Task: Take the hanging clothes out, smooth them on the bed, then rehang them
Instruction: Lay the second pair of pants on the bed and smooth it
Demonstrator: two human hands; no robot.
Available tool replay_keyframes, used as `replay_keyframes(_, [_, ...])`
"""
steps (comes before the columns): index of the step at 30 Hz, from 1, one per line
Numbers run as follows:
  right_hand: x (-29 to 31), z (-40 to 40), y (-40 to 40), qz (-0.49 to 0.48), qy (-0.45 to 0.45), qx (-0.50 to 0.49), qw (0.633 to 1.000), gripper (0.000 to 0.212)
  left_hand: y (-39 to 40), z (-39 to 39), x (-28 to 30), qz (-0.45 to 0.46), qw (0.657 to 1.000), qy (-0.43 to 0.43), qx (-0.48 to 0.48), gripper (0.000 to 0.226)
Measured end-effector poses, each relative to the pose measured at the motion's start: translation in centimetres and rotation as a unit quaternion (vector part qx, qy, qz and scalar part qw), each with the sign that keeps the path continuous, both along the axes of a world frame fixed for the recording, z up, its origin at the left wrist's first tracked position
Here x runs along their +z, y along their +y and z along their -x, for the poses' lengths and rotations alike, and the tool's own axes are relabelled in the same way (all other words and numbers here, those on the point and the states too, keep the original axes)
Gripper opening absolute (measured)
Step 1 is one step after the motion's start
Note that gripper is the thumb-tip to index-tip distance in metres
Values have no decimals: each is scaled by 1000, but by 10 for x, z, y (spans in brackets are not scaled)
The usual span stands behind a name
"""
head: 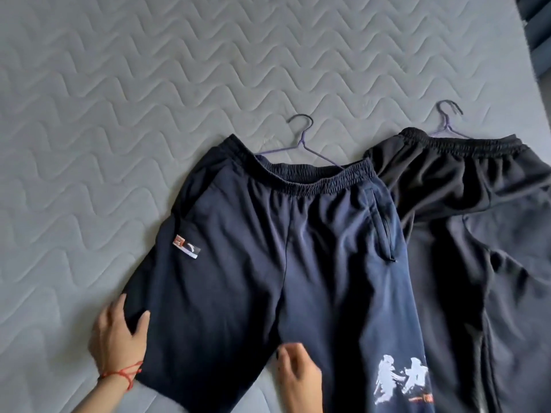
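Navy shorts [268, 248] with a small logo patch and white printed characters lie flat on the grey quilted bed [104, 99], a purple wire hanger [301, 144] still in the waistband. My left hand [119, 341] pinches the outer edge of the left leg between thumb and fingers. My right hand [295, 374] rests flat on the inner edge of the right leg, fingers apart. Black shorts [465, 234] lie to the right, partly under the navy pair, on a second purple hanger [447, 120].
Bare mattress stretches to the left and far side. A dark bed frame [536, 34] runs along the top right corner. The black shorts are wrinkled and reach the right edge of the view.
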State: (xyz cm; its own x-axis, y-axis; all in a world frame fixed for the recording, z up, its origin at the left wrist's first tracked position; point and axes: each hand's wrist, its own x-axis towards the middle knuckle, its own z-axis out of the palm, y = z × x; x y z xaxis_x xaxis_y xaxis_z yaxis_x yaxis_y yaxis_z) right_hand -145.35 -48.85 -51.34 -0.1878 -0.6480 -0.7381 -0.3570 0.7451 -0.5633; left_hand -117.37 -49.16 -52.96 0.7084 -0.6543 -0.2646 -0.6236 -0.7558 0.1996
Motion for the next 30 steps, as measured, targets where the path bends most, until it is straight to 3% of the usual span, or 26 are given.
replay_keyframes(4, [-10,-29,43,-198,-32,-26,979,26,24,-22,-1,-12,996,36,80,75])
replay_keyframes(6, [-19,-35,51,-245,-65,-43,966,32,24,-32,-5,13,991,80,109,71])
replay_keyframes(9, [-26,-40,53,-230,-116,-29,966,32,16,-39,-10,50,972,154,167,53])
replay_keyframes(11, [-25,-49,53,-197,-135,-52,970,16,11,-38,-8,66,953,214,206,36])
replay_keyframes(14, [-21,-58,54,-161,-136,-116,971,4,11,-34,-6,78,931,256,247,32])
replay_keyframes(18, [-14,-52,60,-117,-59,-193,972,19,40,-39,-15,103,884,317,326,32])
replay_keyframes(21, [-6,-41,69,-104,10,-169,980,19,101,-81,-106,94,850,368,365,43])
replay_keyframes(23, [-4,-34,75,-118,35,-139,983,12,106,-60,-78,95,835,361,404,43])
replay_keyframes(25, [-7,-27,80,-141,42,-100,984,11,98,-23,-19,101,834,333,429,25])
replay_keyframes(30, [0,-13,81,-179,-13,-59,982,11,102,-9,-7,60,874,292,384,24])
